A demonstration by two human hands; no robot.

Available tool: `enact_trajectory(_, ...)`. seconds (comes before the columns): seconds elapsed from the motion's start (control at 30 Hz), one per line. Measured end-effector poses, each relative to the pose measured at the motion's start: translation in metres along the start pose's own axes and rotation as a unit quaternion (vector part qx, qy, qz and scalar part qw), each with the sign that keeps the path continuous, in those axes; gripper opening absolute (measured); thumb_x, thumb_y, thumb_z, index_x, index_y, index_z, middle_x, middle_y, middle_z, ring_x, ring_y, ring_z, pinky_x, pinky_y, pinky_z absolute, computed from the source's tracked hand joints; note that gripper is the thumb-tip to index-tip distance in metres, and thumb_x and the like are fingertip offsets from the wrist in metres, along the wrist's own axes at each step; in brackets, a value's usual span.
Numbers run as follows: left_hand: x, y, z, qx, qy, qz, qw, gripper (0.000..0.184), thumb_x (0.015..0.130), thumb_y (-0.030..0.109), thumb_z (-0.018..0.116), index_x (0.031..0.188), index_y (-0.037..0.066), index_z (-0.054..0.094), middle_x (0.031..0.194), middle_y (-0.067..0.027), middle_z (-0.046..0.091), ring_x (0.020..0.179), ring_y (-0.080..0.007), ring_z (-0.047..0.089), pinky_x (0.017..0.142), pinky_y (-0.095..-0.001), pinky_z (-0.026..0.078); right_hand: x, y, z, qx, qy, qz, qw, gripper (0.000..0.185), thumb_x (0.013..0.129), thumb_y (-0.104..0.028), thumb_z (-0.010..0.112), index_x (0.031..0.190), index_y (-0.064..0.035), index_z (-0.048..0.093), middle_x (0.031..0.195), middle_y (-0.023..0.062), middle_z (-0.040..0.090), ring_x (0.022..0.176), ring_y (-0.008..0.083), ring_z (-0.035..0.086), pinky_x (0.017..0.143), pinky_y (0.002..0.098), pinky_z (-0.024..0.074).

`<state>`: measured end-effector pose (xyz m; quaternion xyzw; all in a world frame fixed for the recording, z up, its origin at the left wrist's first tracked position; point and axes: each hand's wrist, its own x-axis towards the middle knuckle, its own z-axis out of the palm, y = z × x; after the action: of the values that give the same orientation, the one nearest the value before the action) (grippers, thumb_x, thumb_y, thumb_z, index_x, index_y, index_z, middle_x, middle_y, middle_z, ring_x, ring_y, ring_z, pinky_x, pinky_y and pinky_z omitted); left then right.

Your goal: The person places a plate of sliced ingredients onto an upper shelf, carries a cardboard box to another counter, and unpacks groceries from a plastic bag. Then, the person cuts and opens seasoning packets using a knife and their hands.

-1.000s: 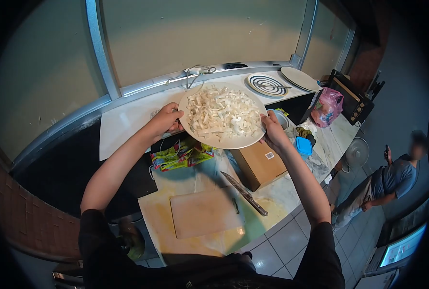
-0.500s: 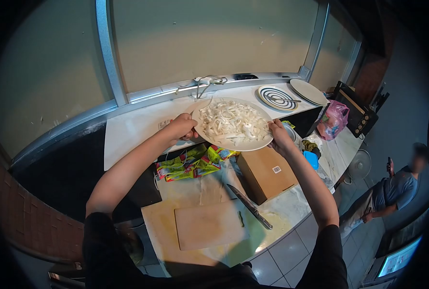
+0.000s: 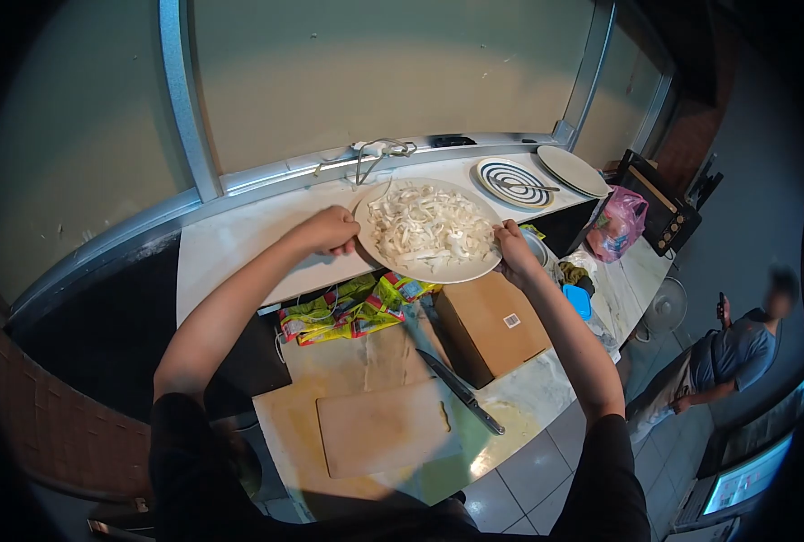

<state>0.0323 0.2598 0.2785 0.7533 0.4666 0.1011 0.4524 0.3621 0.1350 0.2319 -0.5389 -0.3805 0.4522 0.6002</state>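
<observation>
A large pale plate [image 3: 425, 274] is heaped with thin white shreds or slices [image 3: 431, 226], whose kind I cannot make out. At its left rim, my left hand [image 3: 331, 231] is closed with curled fingers against the edge. My right hand [image 3: 517, 248] pinches the opposite rim. The plate overlaps the front edge of the raised white ledge [image 3: 230, 257]; whether it rests there is hidden. Below lie a cutting board [image 3: 384, 426] and a long dark-handled knife [image 3: 461, 391], both untouched.
A cardboard box [image 3: 492, 330] and green-yellow packets [image 3: 357, 312] stand below the plate. A striped plate with a utensil [image 3: 513, 185], white plates [image 3: 572, 172], a pink bag [image 3: 619, 223] and a blue lid [image 3: 578, 301] are rightward. A person [image 3: 732, 361] stands at far right.
The view has shifted slightly, moving the scene a little leftward. My left hand overlaps the plate's rim less than before. My right hand keeps its grip.
</observation>
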Motion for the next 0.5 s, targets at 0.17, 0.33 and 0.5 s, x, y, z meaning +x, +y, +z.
enact_trajectory(0.17,0.023,0.005,-0.031,0.292,0.289,0.225,0.884,0.016,0.084,0.017,0.06,0.086,0.002,0.066,0.089,-0.0191,0.067,0.087,-0.0385,0.065,0.077,-0.0455,0.054,0.013,0.008,-0.004,0.012,0.047,0.006,0.999,0.014,0.102,-0.018,0.039,0.11,-0.007,0.039,0.076,0.007,0.052,0.045,0.0154,0.051,0.034,0.0296,0.0385)
enact_trajectory(0.33,0.044,0.011,-0.026,0.354,0.303,0.211,0.859,0.019,0.083,0.022,0.068,0.091,0.005,0.067,0.1,-0.0151,0.064,0.095,-0.0328,0.065,0.081,-0.0428,0.052,0.005,0.002,0.002,-0.016,0.027,0.017,0.999,0.016,0.102,-0.019,0.039,0.112,-0.0074,0.04,0.072,0.0056,0.051,0.043,0.0149,0.049,0.034,0.0288,0.0351)
enact_trajectory(0.5,0.058,0.018,-0.018,0.407,0.314,0.161,0.842,0.028,0.08,0.032,0.072,0.089,0.006,0.068,0.1,-0.0147,0.065,0.094,-0.0324,0.066,0.082,-0.0433,0.054,0.006,0.002,0.002,-0.005,0.024,0.024,0.999,0.016,0.102,-0.019,0.039,0.113,-0.0072,0.039,0.081,0.0052,0.051,0.051,0.0136,0.053,0.037,0.0277,0.04)
